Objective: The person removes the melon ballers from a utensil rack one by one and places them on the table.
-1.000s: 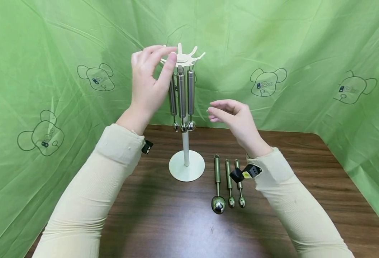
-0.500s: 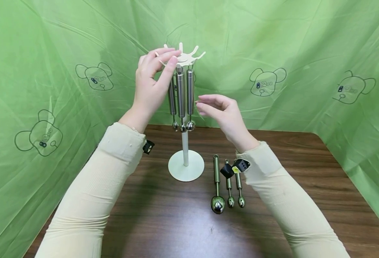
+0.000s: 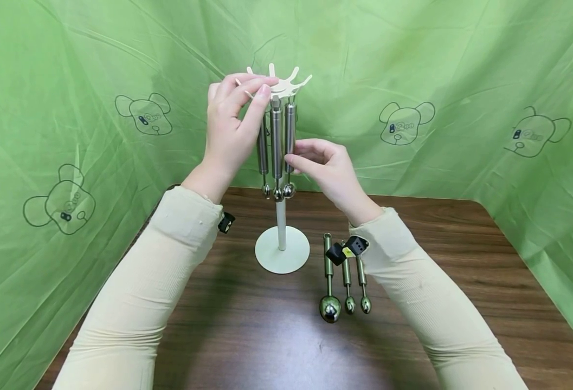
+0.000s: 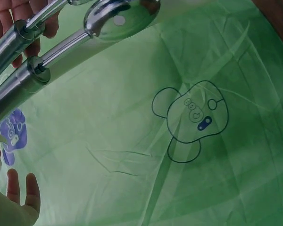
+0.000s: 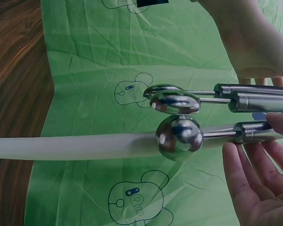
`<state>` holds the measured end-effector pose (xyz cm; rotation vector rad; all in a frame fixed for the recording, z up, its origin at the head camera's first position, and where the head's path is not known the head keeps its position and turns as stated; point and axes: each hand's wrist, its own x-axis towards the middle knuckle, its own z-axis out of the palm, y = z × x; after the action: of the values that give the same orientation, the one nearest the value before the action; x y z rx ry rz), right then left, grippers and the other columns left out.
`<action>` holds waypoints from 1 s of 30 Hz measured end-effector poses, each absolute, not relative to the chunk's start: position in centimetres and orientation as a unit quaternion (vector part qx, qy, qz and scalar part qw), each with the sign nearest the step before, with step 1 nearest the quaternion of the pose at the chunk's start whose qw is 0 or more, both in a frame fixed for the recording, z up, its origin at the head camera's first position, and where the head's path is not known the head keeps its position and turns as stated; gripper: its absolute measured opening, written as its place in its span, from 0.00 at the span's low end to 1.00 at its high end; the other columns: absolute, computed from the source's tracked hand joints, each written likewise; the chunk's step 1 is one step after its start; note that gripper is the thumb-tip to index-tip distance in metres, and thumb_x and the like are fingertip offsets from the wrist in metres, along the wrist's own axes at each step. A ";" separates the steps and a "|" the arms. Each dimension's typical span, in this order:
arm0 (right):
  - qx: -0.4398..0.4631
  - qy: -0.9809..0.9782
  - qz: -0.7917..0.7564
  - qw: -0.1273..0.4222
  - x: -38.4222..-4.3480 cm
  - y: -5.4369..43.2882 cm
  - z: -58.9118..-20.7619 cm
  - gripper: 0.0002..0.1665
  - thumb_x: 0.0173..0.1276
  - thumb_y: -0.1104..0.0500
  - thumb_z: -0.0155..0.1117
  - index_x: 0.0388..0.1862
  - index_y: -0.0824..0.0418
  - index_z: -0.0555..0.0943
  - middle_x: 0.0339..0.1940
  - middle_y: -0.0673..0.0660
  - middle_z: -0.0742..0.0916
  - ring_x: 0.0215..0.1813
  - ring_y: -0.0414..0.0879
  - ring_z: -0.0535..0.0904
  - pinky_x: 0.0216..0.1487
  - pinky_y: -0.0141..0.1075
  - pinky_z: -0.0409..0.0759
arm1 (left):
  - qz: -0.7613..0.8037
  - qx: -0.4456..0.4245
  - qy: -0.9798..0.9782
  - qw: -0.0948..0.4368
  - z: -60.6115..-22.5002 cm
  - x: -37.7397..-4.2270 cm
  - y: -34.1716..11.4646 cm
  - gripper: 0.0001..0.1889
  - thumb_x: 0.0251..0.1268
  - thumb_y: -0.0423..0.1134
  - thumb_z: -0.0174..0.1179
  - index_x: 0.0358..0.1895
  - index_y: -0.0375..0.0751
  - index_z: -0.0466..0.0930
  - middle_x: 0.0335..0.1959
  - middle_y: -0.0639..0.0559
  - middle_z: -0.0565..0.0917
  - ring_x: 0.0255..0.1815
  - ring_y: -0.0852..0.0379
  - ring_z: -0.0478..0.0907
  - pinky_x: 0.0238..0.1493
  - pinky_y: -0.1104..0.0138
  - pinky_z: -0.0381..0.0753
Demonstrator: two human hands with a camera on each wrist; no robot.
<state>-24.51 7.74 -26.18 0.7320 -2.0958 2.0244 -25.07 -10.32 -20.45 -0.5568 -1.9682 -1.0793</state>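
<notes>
A white rack (image 3: 288,85) with hooks round its top stands on a pole over a round base. From it hang steel melon ballers: a left one (image 3: 262,149), a middle one (image 3: 277,143) and a right one (image 3: 290,123). My left hand (image 3: 230,116) holds the rack's top edge between thumb and fingers. With thumb and fingers my right hand (image 3: 327,168) pinches the lower handle of the right melon baller, whose round bowl (image 5: 179,136) points down beside the pole (image 5: 85,148). In the left wrist view the upper handles and the rack's top are out of frame.
On the wooden table (image 3: 247,325) right of the base lie a large melon baller (image 3: 330,309) and two smaller ones, a middle scoop (image 3: 349,305) and a right scoop (image 3: 366,304), handles pointing away. Green cloth (image 3: 345,65) with mouse-like drawings surrounds the table's back and sides.
My right hand has moved left from beside the rack onto the right hanging melon baller's handle. My left hand has shifted slightly right, farther onto the rack's top.
</notes>
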 end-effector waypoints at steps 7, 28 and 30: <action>0.240 -0.726 0.636 0.104 -24.0 7.9 -25.9 0.17 0.63 0.64 0.69 0.50 0.69 0.84 0.36 0.49 0.89 0.32 0.41 0.84 0.40 0.37 0.84 | -0.399 -0.212 -0.796 0.403 -20.2 -24.7 -10.2 0.15 0.74 0.46 0.52 0.52 0.53 0.87 0.54 0.53 0.82 0.56 0.55 0.67 0.59 0.70 0.61; 0.234 -0.725 0.633 0.136 -23.0 9.5 -24.7 0.16 0.63 0.64 0.70 0.49 0.70 0.84 0.34 0.53 0.89 0.28 0.41 0.84 0.36 0.34 0.84 | -0.370 -0.221 -0.793 0.430 -20.3 -24.4 -9.9 0.16 0.75 0.44 0.51 0.52 0.48 0.87 0.52 0.48 0.81 0.55 0.49 0.67 0.58 0.66 0.61; 0.233 -0.724 0.635 0.137 -22.8 9.7 -24.6 0.16 0.63 0.64 0.70 0.49 0.69 0.84 0.34 0.53 0.89 0.29 0.42 0.84 0.37 0.34 0.84 | -0.367 -0.219 -0.795 0.431 -20.3 -24.4 -9.9 0.16 0.75 0.44 0.51 0.52 0.48 0.87 0.52 0.48 0.81 0.55 0.49 0.68 0.58 0.66 0.61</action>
<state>-22.83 9.66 -24.63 0.6749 -2.0938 1.8372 -24.37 -9.88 -20.30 -0.5463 -1.9831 -0.9145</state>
